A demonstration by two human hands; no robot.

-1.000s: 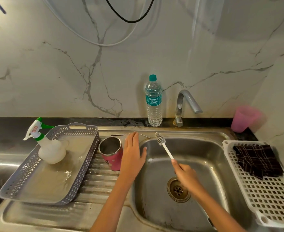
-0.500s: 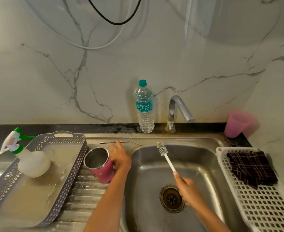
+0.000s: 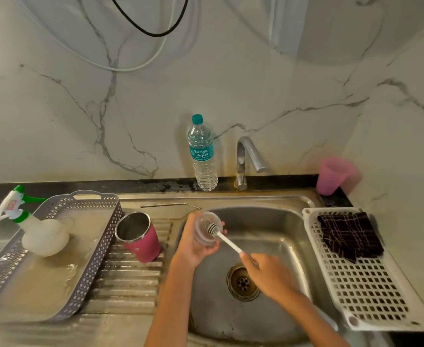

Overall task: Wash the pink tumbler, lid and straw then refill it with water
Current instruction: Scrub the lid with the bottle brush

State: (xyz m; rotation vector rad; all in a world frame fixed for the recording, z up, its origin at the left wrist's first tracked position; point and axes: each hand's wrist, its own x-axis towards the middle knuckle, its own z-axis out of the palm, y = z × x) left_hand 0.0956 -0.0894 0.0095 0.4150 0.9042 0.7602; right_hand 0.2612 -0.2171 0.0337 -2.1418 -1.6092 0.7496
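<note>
Here, the steel sink [image 3: 276, 226] fills the lower middle of the frame, with its ridged drainboard to the left. A grey tray [image 3: 98, 249] sits at lower left and holds a spray bottle [image 3: 40, 236] lying tilted. At lower right a white rack [image 3: 371, 296] carries a dark checked cloth [image 3: 348, 234]. A water bottle [image 3: 202, 156] stands upright at centre, just left of the tap [image 3: 249, 156].

The pink tumbler [image 3: 141, 236] stands open-mouthed on the drainboard, between the tray and the basin. The left hand [image 3: 193, 246], at the basin's left edge, curls its fingers round the clear lid [image 3: 207, 227]. The right hand [image 3: 268, 274], over the drain, grips the handle of a white brush [image 3: 224, 237], whose bristle head lies against the lid. The metal straw [image 3: 168, 205] lies flat on the sink's back rim, above the tumbler.
</note>
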